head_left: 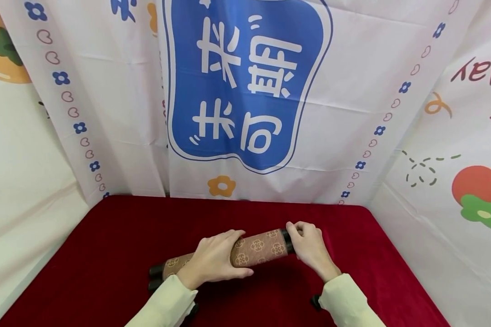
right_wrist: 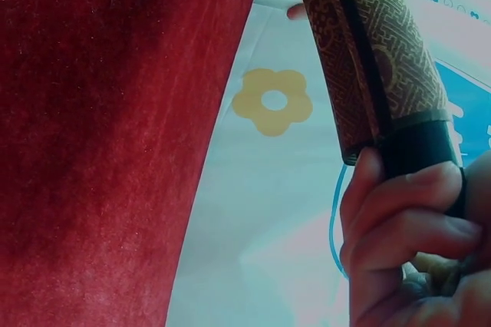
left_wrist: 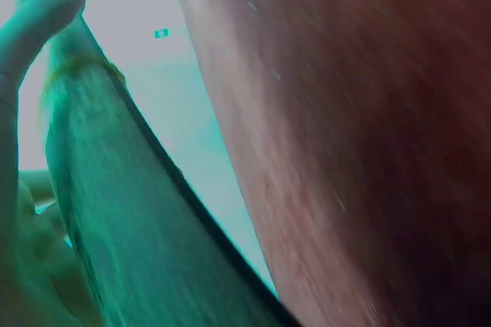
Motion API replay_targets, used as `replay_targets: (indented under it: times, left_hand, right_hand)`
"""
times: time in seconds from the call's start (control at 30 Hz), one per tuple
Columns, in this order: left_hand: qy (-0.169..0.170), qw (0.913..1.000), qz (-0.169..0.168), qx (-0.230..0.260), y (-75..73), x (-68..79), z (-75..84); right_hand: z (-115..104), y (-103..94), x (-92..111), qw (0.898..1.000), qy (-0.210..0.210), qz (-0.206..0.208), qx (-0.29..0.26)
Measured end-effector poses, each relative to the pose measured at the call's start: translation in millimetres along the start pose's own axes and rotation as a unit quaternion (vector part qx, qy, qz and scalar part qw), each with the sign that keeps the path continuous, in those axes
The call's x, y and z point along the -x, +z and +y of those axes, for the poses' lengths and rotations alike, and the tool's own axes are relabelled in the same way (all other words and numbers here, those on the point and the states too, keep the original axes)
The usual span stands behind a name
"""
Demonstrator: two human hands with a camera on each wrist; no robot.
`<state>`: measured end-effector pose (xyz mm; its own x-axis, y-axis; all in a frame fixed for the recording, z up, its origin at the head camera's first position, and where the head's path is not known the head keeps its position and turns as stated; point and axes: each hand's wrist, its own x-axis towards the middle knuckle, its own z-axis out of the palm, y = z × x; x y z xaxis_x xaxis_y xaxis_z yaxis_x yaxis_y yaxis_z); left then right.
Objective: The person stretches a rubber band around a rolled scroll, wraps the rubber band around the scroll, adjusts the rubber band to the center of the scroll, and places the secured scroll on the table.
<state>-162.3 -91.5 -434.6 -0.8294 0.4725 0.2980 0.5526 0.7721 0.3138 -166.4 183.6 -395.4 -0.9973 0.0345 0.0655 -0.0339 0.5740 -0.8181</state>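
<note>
A rolled scroll [head_left: 262, 247] in brown cloth with a gold floral pattern is held tilted above the red table, its right end higher in the head view. Black rod ends [head_left: 155, 271] stick out at its left. My left hand [head_left: 214, 258] wraps over the scroll's middle, with the thumb along the near side. At the other end, my right hand [head_left: 311, 247] grips the black rod end [right_wrist: 418, 146], fingers curled round it in the right wrist view. The scroll [left_wrist: 146, 189] looks green-tinted in the left wrist view, and part of it lies hidden under the left hand.
Red velvet cloth [head_left: 106, 254] covers the table. A white printed curtain with a blue panel [head_left: 245, 81] hangs behind its far edge. More white printed sheets [head_left: 433, 218] stand along both sides. Dark wrist gear [head_left: 316, 302] shows beside the right cuff.
</note>
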Motion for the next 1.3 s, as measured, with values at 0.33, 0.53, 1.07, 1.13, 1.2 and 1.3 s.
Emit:
replay_targets:
  times: [0.33,0.53,1.07,1.13,1.2,1.3]
  left_hand:
    - [-0.029,0.999,-0.012,0.032,4.1,13.2,-16.0]
    - [-0.027,0.9993,-0.007,0.024,0.9,25.2,-26.9]
    - [0.006,0.9966,-0.021,0.079,-5.1,39.9,-41.2]
    - [0.004,0.9964,-0.026,0.081,-5.8,40.6,-41.5]
    - [-0.003,0.9959,-0.029,0.085,-6.5,39.2,-40.9]
    - [-0.018,0.9957,-0.032,0.085,-7.9,35.5,-38.8]
  right_hand:
    - [1,-4.6,0,1.0,-0.005,-0.007,-0.009]
    - [2,-5.1,-2,1.0,0.001,-0.011,-0.01]
    - [4,-1.7,-2,1.0,0.008,-0.012,-0.015]
    - [6,-1.7,-2,1.0,0.003,-0.014,-0.01]
    - [8,-1.7,-2,1.0,-0.008,-0.015,0.011]
    - [11,-1.6,-3,0.998,-0.026,-0.012,0.056]
